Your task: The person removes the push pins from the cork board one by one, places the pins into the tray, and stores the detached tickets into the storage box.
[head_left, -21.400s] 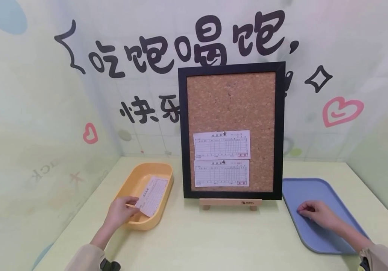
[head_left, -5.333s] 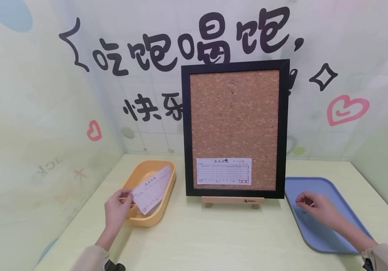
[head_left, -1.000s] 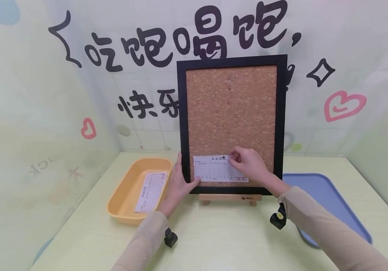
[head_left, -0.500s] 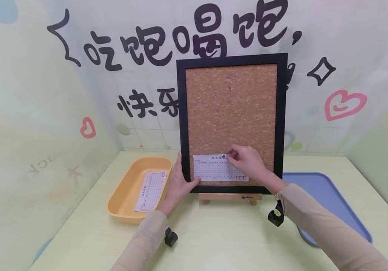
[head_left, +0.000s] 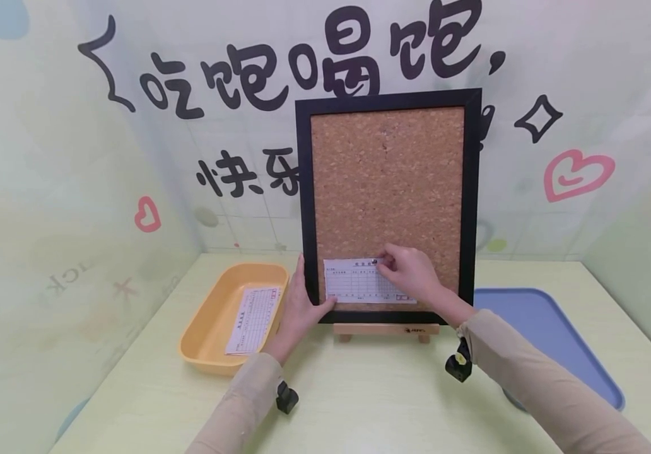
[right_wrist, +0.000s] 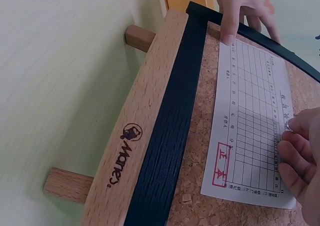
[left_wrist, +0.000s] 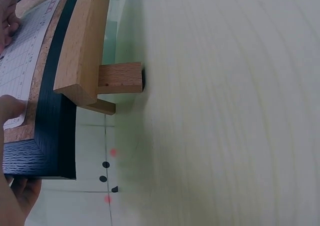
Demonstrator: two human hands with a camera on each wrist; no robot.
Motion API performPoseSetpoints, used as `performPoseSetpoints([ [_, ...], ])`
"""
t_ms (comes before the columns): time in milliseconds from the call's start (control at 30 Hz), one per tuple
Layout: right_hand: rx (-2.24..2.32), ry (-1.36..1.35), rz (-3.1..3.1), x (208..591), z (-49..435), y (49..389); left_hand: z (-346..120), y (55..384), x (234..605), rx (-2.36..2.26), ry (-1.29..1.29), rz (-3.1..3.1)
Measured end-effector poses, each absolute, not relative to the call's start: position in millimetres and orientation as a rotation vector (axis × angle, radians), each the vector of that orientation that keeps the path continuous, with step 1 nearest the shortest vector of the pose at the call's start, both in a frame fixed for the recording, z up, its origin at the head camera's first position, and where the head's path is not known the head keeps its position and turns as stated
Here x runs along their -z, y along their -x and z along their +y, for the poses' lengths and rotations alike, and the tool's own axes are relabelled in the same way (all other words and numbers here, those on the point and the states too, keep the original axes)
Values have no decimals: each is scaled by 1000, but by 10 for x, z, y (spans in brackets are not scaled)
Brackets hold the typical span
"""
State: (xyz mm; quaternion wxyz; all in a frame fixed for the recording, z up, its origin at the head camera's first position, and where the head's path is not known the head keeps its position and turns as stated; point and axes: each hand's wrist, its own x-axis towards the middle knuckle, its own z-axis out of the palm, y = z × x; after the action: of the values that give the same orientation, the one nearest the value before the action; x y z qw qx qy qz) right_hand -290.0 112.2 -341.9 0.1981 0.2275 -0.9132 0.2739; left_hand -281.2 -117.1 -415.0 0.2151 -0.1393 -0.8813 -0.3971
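A cork board [head_left: 388, 183] in a black frame stands upright on a small wooden easel [head_left: 387, 329]. One printed receipt slip [head_left: 354, 280] lies flat against its bottom left part. My left hand [head_left: 301, 302] grips the frame's lower left edge, fingers behind it, thumb on the slip's lower left corner. At the slip's top edge, my right hand [head_left: 410, 268] pinches a small pushpin [head_left: 375, 261] between thumb and forefinger. In the right wrist view, those fingertips [right_wrist: 300, 123] mostly cover the pin, so how deep it sits cannot be seen.
A yellow basket [head_left: 189, 347] to the left holds receipt slips [head_left: 253, 320]. A blue tray [head_left: 547, 328] lies on the right, partly behind the right forearm. A printed curtain [head_left: 234, 82] hangs behind the board.
Earlier two slips hung on the board; the upper one is gone, and the left hand laid a slip in the basket. Both hands came to the board; the right shifted slightly left onto the pushpin.
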Motion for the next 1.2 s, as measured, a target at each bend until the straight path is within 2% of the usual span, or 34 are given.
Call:
performPoseSetpoints([
  [633, -649, -527, -2509, 3432, 979, 2881, -1162, 2812, 4134, 1106, 374, -2450],
  [1200, -762, -582, -2545, 3427, 1028, 2922, -1168, 2799, 4122, 1122, 403, -2436],
])
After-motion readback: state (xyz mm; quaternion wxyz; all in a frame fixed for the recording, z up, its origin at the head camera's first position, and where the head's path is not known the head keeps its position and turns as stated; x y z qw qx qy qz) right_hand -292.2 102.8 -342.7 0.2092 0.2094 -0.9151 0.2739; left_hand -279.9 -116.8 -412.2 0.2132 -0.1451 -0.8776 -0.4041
